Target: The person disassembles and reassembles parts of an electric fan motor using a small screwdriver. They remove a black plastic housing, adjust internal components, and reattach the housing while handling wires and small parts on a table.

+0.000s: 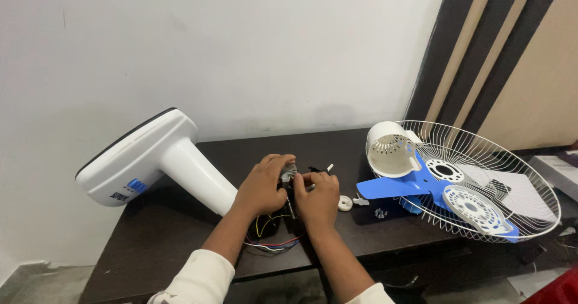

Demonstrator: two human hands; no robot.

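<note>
Mid-table, near the back edge, my left hand [260, 186] and right hand [317, 197] clamp the fan motor [288, 173]; I judge I'm loosening it, needing steady fingers beside its wires [271, 241].

label [136, 185] | on white fan base [144, 153], left | small rectangular | blue

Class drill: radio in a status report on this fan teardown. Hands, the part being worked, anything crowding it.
Left hand and right hand both closed on the small motor unit. Coloured wires trail beneath. Fan stand lying left; wire grille with blue blade right.
</note>
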